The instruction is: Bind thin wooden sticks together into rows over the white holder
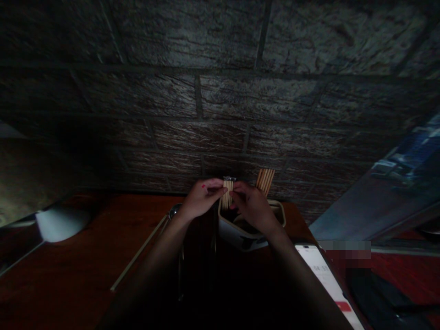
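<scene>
A bundle of pale chopsticks (226, 201) stands nearly upright between my two hands, its lower end inside a light box (228, 233) with a rounded rim. My left hand (202, 197) pinches the bundle from the left near its top, with a small red mark on that hand. From the right, my right hand (254, 206) closes its thumb and fingers on the same bundle. Something shiny (229, 178) sits at the bundle's top; I cannot tell what it is. Behind my right hand, more chopsticks (265, 181) lean in the box, their lower ends hidden.
On the wooden table (92, 247), a metal ladle or spoon (174, 211) and a thin pale stick (137, 254) lie left of my left forearm. A lit phone (323, 279) lies at the right. A brick-patterned wall (223, 133) rises right behind the box. A white object (62, 223) is at far left.
</scene>
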`<control>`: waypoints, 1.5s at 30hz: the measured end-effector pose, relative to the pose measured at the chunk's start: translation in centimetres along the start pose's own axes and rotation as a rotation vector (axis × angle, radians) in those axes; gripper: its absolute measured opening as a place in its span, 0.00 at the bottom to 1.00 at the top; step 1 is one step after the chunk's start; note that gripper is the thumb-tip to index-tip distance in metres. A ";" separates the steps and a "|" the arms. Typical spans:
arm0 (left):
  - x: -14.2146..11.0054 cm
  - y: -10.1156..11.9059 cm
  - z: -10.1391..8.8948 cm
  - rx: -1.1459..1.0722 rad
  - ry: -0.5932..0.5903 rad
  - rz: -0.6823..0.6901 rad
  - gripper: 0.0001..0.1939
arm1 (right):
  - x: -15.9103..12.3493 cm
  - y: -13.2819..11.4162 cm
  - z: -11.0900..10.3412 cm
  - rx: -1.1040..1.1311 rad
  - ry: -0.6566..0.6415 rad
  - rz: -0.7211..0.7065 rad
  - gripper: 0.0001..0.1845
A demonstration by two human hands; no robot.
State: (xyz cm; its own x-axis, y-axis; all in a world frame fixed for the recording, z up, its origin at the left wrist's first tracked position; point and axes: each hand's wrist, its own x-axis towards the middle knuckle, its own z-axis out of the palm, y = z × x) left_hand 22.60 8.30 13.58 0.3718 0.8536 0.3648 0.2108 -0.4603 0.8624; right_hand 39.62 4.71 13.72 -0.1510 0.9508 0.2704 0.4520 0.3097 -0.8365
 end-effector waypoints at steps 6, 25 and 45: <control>0.0 -0.1 0.1 0.003 0.019 0.008 0.07 | -0.2 -0.2 -0.2 -0.044 0.031 -0.031 0.08; 0.0 -0.1 -0.1 -0.029 -0.017 0.007 0.07 | 0.1 0.3 0.2 -0.040 0.030 0.000 0.08; 0.0 -0.1 -0.3 -0.023 -0.023 -0.005 0.07 | 0.0 -0.2 0.1 -0.001 0.013 0.012 0.10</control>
State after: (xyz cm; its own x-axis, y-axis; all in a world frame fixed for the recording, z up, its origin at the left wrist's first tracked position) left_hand 22.31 8.42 13.60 0.3912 0.8499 0.3530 0.1916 -0.4503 0.8721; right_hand 39.44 4.65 13.81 -0.1343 0.9546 0.2660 0.4549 0.2978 -0.8392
